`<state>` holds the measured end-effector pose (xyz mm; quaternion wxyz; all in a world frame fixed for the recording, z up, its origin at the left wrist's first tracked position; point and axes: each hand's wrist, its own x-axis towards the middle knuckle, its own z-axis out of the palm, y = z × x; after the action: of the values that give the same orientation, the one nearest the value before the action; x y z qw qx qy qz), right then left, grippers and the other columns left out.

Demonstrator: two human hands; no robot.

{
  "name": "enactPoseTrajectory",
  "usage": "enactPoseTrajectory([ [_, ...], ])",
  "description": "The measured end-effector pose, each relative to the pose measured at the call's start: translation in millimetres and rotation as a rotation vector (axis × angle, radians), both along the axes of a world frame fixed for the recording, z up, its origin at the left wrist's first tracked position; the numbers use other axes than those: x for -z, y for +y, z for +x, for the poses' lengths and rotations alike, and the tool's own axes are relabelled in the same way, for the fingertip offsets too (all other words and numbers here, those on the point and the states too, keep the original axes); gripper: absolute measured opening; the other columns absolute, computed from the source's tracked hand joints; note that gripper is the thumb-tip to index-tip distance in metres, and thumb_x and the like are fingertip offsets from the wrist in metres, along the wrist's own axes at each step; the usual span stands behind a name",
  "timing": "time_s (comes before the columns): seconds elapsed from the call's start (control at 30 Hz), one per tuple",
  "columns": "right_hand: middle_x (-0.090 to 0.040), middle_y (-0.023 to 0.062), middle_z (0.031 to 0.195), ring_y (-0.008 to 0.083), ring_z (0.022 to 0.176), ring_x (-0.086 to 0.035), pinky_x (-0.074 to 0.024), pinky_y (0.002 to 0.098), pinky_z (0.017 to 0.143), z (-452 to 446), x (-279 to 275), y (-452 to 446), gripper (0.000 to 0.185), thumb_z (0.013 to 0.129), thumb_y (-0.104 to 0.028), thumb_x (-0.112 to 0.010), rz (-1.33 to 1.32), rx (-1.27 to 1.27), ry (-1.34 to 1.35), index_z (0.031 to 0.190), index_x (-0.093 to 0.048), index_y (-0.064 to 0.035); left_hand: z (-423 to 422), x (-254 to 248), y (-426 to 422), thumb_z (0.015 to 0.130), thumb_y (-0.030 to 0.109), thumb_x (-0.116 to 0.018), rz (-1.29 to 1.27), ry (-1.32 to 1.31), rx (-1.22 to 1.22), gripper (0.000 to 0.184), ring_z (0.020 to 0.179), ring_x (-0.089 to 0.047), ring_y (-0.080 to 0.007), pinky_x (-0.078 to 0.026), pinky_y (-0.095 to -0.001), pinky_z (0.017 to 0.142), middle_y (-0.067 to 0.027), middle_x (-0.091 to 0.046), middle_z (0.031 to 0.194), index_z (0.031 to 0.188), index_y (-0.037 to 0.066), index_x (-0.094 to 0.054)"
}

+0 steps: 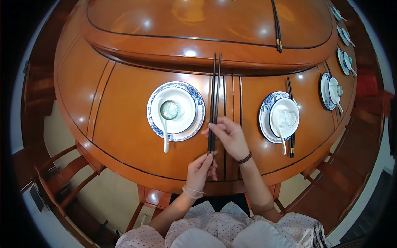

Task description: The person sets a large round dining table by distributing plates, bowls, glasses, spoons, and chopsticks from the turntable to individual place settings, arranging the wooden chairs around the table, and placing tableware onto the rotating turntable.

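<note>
Polished orange-brown wood, edged with dark inlaid lines, sweeps around the counter (120, 103). At its near side, the left grip (199, 170) pinches the lower ends of slim, straight black chopsticks (212, 99), while the right grip (229, 138) is closed around them higher up, tips pointing away. Right of both grips, a second pair (292, 146) lies beside its plate (264, 120), apparently done. Left of them, a blue-patterned dish (155, 124), smooth white bowl (185, 103), curved spoon (166, 138) and clear glass (169, 110) stand assembled, no pair laid there yet.
</note>
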<state>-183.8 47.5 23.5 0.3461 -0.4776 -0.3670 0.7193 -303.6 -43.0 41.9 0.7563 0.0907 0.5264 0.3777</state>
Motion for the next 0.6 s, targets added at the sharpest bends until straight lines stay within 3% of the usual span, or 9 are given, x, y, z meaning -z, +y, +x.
enactPoseTrajectory([
  [0.3,-0.062,0.0058,0.073,0.0092,0.070,-0.059,-0.0444,0.0186,0.063,-26.1,21.1,-35.7,0.016,0.085,-0.010,-0.052,-0.019,-0.104,-0.014,0.096,-0.053,0.0027,-22.5,4.0,-41.9,0.090,0.023,-0.045,-0.095,-0.018,-0.074,0.031,0.056,-0.047,-0.0082,-0.045,-0.0224,0.046,-0.0017,-0.050,0.072,0.107,-0.002,-0.051],
  [0.47,-0.059,0.0048,0.060,0.0072,0.056,-0.057,-0.0419,0.0187,0.051,-26.2,24.9,-34.3,0.021,0.084,-0.018,-0.056,0.051,-0.159,-0.239,0.078,-0.055,0.0018,-27.8,19.2,-45.4,0.089,0.024,-0.047,-0.066,-0.056,-0.129,0.030,0.056,-0.047,-0.0082,-0.044,-0.0226,0.046,-0.0006,-0.050,0.072,0.106,0.000,-0.052],
  [0.53,-0.057,0.0115,0.056,0.0153,0.050,-0.060,-0.0425,0.0234,0.044,-27.0,29.6,-32.7,0.027,0.082,-0.022,-0.057,0.157,-0.159,-0.288,0.071,-0.054,0.0018,-29.1,26.1,-44.7,0.089,0.023,-0.046,-0.068,-0.062,-0.143,0.030,0.056,-0.048,-0.0081,-0.046,-0.0227,0.048,-0.0005,-0.050,0.073,0.106,-0.001,-0.052],
  [0.6,-0.056,0.0111,0.054,0.0167,0.049,-0.059,-0.0423,0.0244,0.043,-27.8,28.7,-29.6,0.029,0.083,-0.025,-0.056,0.149,-0.174,-0.299,0.070,-0.055,0.0009,-28.7,28.0,-41.6,0.090,0.023,-0.046,-0.070,-0.067,-0.158,0.031,0.057,-0.050,-0.0080,-0.047,-0.0227,0.050,-0.0005,-0.049,0.073,0.107,-0.002,-0.052],
])
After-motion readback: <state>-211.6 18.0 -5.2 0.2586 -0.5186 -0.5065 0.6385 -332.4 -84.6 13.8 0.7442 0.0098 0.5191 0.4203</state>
